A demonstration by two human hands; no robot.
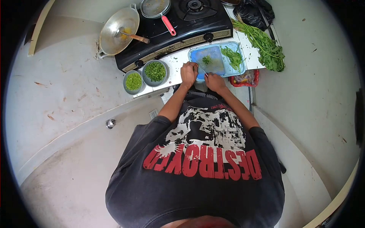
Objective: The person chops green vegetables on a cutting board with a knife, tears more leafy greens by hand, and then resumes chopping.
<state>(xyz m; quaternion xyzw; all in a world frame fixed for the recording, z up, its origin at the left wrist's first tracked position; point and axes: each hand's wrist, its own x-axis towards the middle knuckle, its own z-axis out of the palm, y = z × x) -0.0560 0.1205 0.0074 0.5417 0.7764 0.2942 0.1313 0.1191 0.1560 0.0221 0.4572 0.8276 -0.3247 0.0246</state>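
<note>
My right hand [215, 82] is closed round the handle of a knife [203, 70], whose short blade points up and left over a blue cutting board [215, 65]. My left hand [188, 75] lies at the board's left edge with its fingers curled together; what they hold, if anything, is too small to make out. The board rests in a light blue tray [241, 70]. A small heap of chopped greens [206, 59] sits on the board, beyond both hands. To its right lie loose leafy greens [232, 57] in the tray.
Left on the counter stand a bowl of dark chopped greens [155, 71] and a bowl of paler ones [133, 81]. Behind is a black gas stove [182, 36] with a wok [114, 36] and a red-handled pan [168, 26]. Right are long-stemmed greens [266, 47] and a red basket [255, 79].
</note>
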